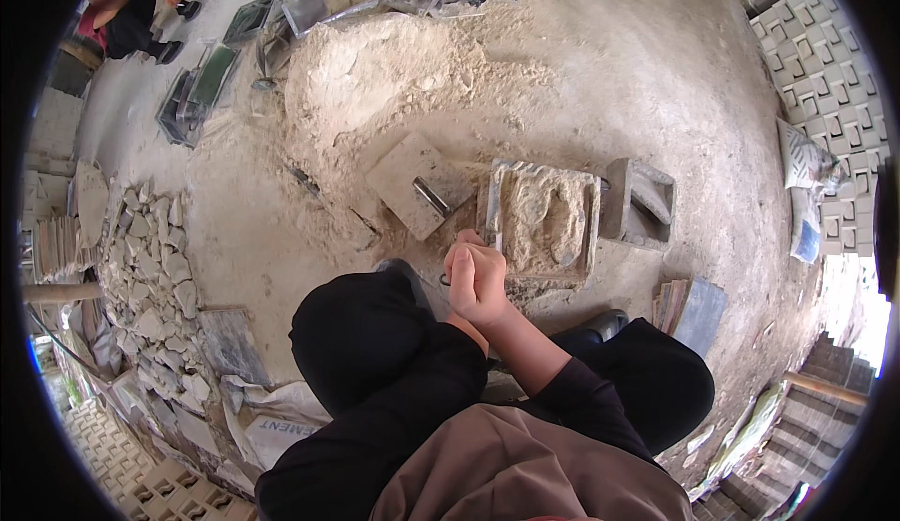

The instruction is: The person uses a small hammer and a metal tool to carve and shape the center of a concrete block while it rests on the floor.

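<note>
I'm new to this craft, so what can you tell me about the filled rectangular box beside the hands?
The rectangular box is open-topped and grey, with worn-looking, dust-caked walls; its material is hard to tell. It lies flat at floor level, holding pale, crumbly fill whose surface is uneven, with a hollow toward the right. The right hand is closed by its near left corner; whether they touch is unclear.

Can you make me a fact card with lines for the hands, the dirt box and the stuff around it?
Right hand: curled, near the box's left side; what's inside is unclear
Left hand: mostly hidden by the right
Box: rectangular, holding crumbly dirt
Left of box: metal cylinder on a square board
Right of box: grey hollow block
</note>
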`<state>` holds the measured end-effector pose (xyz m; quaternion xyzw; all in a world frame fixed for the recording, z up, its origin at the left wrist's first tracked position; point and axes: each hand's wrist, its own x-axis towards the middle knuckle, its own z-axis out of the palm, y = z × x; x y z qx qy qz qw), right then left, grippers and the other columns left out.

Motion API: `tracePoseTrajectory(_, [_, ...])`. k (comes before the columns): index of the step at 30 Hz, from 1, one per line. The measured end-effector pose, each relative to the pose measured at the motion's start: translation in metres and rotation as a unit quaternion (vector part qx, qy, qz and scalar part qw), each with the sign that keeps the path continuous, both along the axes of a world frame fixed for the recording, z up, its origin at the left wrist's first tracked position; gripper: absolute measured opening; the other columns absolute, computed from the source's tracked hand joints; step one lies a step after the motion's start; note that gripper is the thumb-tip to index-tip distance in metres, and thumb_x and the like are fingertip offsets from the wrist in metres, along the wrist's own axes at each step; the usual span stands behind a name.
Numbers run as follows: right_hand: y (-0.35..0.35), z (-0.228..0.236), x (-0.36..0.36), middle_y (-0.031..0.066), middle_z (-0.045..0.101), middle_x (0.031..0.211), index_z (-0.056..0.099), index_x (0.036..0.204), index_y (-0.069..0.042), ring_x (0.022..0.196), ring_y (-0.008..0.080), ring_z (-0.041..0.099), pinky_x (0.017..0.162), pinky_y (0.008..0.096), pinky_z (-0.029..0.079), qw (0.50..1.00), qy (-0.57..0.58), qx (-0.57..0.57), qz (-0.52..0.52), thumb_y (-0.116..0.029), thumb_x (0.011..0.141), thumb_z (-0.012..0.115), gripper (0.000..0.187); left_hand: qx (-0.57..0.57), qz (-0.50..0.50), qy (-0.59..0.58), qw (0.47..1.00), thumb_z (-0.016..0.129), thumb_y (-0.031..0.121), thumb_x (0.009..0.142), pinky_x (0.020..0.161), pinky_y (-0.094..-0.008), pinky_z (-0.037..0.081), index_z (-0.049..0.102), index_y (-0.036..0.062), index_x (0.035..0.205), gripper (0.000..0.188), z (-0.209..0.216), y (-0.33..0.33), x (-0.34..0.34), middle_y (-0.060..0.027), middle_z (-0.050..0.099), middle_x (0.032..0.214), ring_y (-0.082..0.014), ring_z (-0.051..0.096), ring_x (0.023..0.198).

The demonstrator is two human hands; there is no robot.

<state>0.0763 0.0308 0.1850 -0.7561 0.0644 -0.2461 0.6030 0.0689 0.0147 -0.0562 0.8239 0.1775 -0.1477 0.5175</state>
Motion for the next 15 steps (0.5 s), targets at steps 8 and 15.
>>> tracePoseTrajectory(8, [-0.051, -0.001, -0.036, 0.0035, 0.033, 0.044, 0.033, 0.049, -0.003, 0.038, 0.0125, 0.03, 0.038, 0.0257, 0.022, 0.988, -0.097, 0.114, -0.038, -0.013, 0.085, 0.032, 0.038, -0.001, 0.014, 0.009, 1.0, 0.034, 0.027, 0.081, 0.071, -0.0427, 0.042, 0.058, 0.0036, 0.081, 0.034, 0.009, -0.012, 0.011, -0.0205, 0.06, 0.08, -0.0382, 0.055, 0.08])
tracePoseTrajectory(15, [-0.06, 0.0, -0.057, 0.0039, 0.033, 0.042, 0.029, 0.046, -0.003, 0.036, 0.0121, 0.029, 0.037, 0.0271, 0.02, 0.983, -0.083, 0.153, -0.048, -0.012, 0.079, 0.037, 0.036, -0.005, 0.017, 0.04, 0.999, 0.033, 0.025, 0.081, 0.074, -0.0402, 0.041, 0.06, 0.0002, 0.079, 0.036, 0.03, -0.009, 0.014, -0.0214, 0.06, 0.083, -0.0356, 0.056, 0.083])
